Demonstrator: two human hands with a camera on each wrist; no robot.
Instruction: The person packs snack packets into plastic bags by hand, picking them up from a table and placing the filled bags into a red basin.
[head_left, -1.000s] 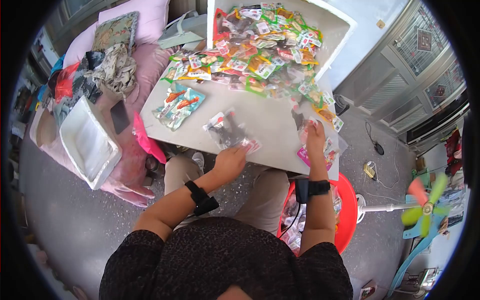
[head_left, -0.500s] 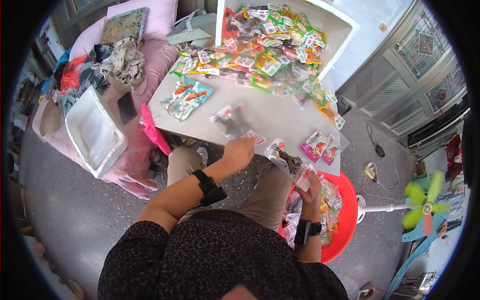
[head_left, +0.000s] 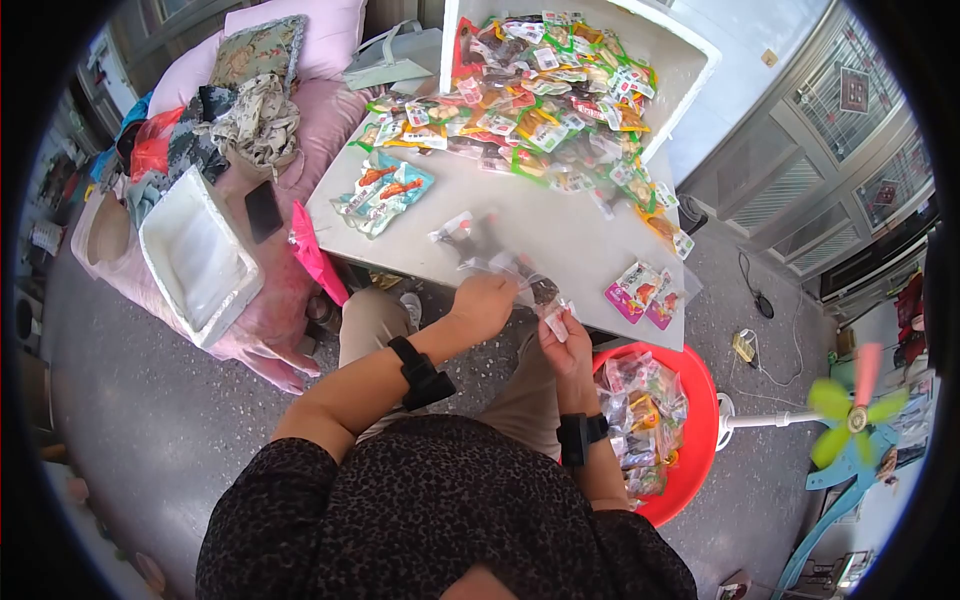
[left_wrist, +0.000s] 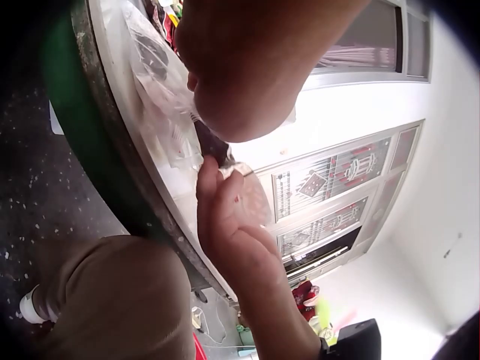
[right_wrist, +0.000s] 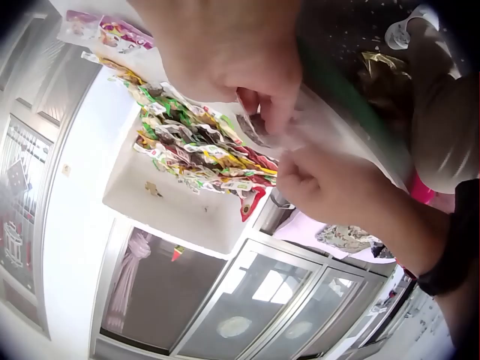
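Observation:
My left hand (head_left: pixel 485 303) is at the table's front edge, fingers curled on the near end of a clear plastic bag (head_left: pixel 462 238) with dark contents, lying on the tabletop. Right beside it my right hand (head_left: pixel 568 345) pinches the pale end of a clear snack packet (head_left: pixel 543 291) with a dark piece inside. The packet's far end overlaps the left fingertips in the head view. In the left wrist view the clear bag (left_wrist: pixel 159 90) spreads along the table edge, and the right hand (left_wrist: pixel 236 225) grips its packet. The right wrist view shows both hands close together.
Colourful snack packets (head_left: pixel 540 110) spill from a white foam box (head_left: pixel 685 75) at the table's back. A blue pouch (head_left: pixel 383 195) lies left, two purple packets (head_left: pixel 643 292) right. A red basin (head_left: pixel 703 400) with packets stands below; a fan (head_left: pixel 857 420) spins at right.
My right hand has picked up the dark snack packet from the table's right side, beside the purple packets, and brought it left to my left hand. The left hand stays at the bag.

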